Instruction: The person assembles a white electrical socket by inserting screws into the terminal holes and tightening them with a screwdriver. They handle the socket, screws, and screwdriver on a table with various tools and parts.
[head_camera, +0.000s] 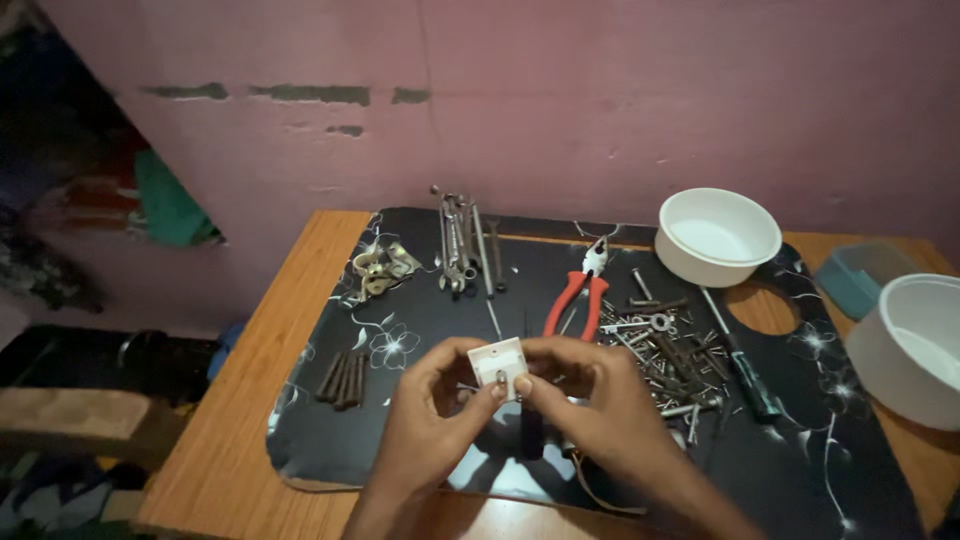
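Above the desk's near edge: both hands meet over the black flowered mat (800, 440)
Thing in hand: small white square block (498, 366) with a dark slot; raised clear of the desk (250, 420)
Left hand (432, 415): closed on the block's left side; thumb on its face
Right hand (590, 400): fingers pinching the right edge
Step, as judged: inspecting or fitting the block; no screw seen between the fingertips
Next move calls for: steady grip; small parts lie near in the screw pile (670, 365); red-handled pliers (578, 300) and screwdriver (742, 368) just beyond
Elsewhere: two white bowls (718, 236) at right; spanners (462, 245) at the back
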